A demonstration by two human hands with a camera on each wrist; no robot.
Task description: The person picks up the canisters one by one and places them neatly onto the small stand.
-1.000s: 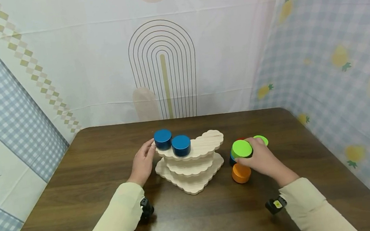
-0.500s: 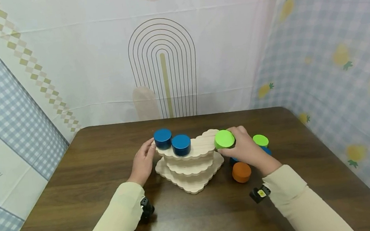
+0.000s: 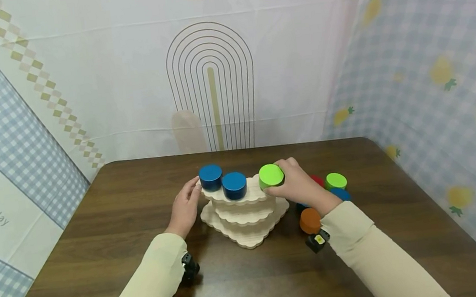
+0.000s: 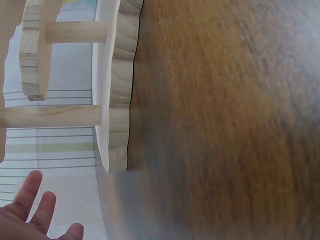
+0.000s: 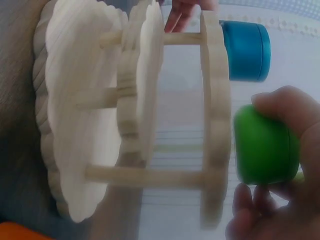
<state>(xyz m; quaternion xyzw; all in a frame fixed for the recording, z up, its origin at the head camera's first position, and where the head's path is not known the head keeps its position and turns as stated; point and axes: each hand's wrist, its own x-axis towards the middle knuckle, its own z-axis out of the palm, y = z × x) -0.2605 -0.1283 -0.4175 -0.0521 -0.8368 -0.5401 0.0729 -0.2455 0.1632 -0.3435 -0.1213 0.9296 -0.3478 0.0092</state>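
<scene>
A pale wooden tiered stand with scalloped shelves stands mid-table. My left hand holds the left corner of its top shelf; in the left wrist view three fingers of it spread beside the posts, while its thumb is out of sight. Two blue round tins sit on the left and middle of that shelf. My right hand grips a green round tin over the shelf's right part. In the right wrist view the green tin appears very slightly apart from the shelf.
Right of the stand, several round tins are grouped on the dark wooden table: orange, green, blue and a partly hidden red one. The right forearm partly covers this group. A patterned cloth hangs behind the table.
My right hand has carried the green tin left from the group of tins to over the top shelf. The left hand and the two blue tins have kept their places.
</scene>
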